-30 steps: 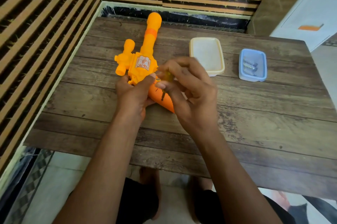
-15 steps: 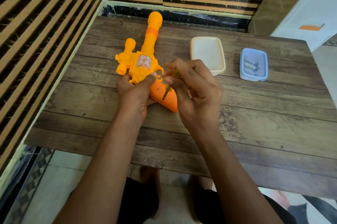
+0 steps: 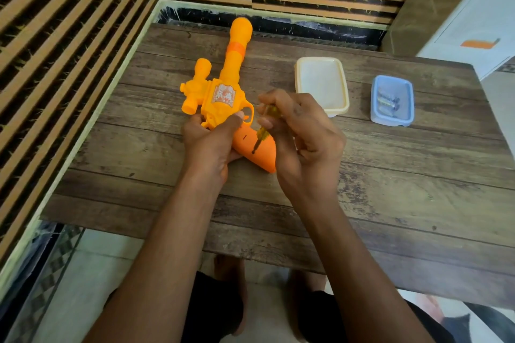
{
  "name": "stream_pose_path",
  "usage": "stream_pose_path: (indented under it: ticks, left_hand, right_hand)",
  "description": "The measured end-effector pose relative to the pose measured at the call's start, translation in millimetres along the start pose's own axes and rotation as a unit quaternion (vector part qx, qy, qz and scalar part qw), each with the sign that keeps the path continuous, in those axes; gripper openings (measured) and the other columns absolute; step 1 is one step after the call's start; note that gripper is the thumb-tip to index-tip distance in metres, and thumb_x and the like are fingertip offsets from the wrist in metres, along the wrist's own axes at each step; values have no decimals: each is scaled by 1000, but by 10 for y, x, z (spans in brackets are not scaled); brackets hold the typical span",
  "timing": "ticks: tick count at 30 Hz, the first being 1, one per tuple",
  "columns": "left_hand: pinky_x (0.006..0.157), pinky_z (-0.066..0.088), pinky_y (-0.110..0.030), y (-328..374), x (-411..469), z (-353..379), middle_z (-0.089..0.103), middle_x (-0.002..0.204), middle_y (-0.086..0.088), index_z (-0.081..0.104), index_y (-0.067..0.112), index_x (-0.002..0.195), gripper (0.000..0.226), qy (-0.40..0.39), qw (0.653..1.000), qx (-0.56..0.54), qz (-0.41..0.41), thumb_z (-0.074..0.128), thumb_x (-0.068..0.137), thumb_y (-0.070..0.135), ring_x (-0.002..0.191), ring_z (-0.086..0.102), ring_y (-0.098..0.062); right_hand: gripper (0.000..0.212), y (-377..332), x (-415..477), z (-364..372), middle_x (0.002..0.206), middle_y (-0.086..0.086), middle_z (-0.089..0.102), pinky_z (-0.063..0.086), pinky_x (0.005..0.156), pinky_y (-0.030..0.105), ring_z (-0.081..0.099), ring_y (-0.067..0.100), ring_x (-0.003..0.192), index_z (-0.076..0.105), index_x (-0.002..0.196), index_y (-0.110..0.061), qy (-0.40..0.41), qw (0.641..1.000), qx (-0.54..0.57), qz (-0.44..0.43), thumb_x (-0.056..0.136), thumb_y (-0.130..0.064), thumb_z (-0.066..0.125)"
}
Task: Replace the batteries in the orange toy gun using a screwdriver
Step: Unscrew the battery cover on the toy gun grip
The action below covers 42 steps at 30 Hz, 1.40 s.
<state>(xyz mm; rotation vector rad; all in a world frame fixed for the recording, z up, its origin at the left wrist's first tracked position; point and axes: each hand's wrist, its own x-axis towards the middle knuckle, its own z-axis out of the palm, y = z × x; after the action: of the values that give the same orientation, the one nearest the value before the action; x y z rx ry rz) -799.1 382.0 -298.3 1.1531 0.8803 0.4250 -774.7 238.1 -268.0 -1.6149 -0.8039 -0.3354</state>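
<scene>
Hands: left [image 3: 207, 144] grips one toy gun [image 3: 223, 97], right [image 3: 302, 142] one screwdriver [image 3: 263, 132].

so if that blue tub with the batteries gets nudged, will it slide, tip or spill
The blue tub looks like thin plastic, low and flat-bottomed, so it would probably slide on the wooden table rather than tip. It has no lid on, so the batteries lying loose inside may roll and rattle, though the walls should likely keep them in.

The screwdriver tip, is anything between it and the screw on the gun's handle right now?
Nothing visible. The right hand holds the screwdriver with its tip down on the orange toy gun handle, on bare plastic. The left hand grips the gun to the tip's left, clear of it. The screw itself is too small to make out.
</scene>
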Motion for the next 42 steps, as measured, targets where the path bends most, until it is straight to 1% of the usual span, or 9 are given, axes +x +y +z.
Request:
stream_pose_path:
  ticks: [5,9,13,16,21,24,28,35,42]
  left_hand:
    - [69,65,-55,7,-12,10,77,114,-16,70,11,125,42,4,1000,0,4,83,85,9,100,77,-33]
    - [67,65,-53,-3,8,-3,77,114,-17,70,8,125,43,-7,1000,-4,1,81,84,2,100,77,-35]
    - [64,65,-50,-4,17,12,78,113,-14,70,12,124,42,-1,1000,3,-2,84,85,8,99,78,-31]
    - [63,65,-47,-1,20,22,78,113,-11,70,16,124,41,10,1000,3,-3,83,86,9,98,78,-30]
    - [69,64,-57,16,5,14,77,113,-16,70,13,124,41,3,1000,-1,-2,81,85,4,100,77,-37]
    - [69,65,-56,23,-15,1,76,114,-18,70,10,125,42,-12,1000,-5,0,79,85,1,98,77,-35]
    - [68,65,-56,32,-13,16,77,115,-14,70,13,125,44,0,1000,-1,-5,84,84,8,101,77,-33]
    - [70,65,-58,45,-29,13,78,113,-13,70,14,124,42,3,1000,0,-9,84,84,6,100,78,-33]
    - [72,63,-65,47,-48,10,77,113,-16,69,11,126,47,-5,1000,-6,-4,85,82,5,98,78,-35]
  right_hand:
    - [32,12,6,-33,104,11,66,55,84,39,68,25,97,70,122,5,-25,999,19,12,95,18,59]
    - [19,7,14,-11,99,17,58,51,73,33,60,17,88,75,112,4,16,1000,-6,5,93,4,74]
    - [21,25,16,-9,95,17,62,52,76,28,64,15,89,75,114,5,48,998,-24,-11,94,6,72]
    - [29,48,15,-19,107,16,71,59,88,41,72,24,101,71,123,4,24,1000,2,8,97,13,62]
    - [28,-3,23,-29,107,15,70,56,86,46,70,26,101,70,123,4,-37,998,38,13,98,11,59]
    - [23,-27,15,25,99,17,63,53,77,41,64,25,93,75,115,0,-5,1000,6,-2,93,5,72]
    - [24,16,-7,12,96,14,67,55,77,32,67,19,87,75,115,1,56,998,-33,-9,93,11,69]
    - [20,6,29,-36,102,10,70,55,83,36,69,22,95,74,116,1,-4,999,29,16,97,4,65]
    - [24,-11,22,26,100,15,67,55,79,41,69,26,94,75,114,-2,10,999,32,11,94,8,70]
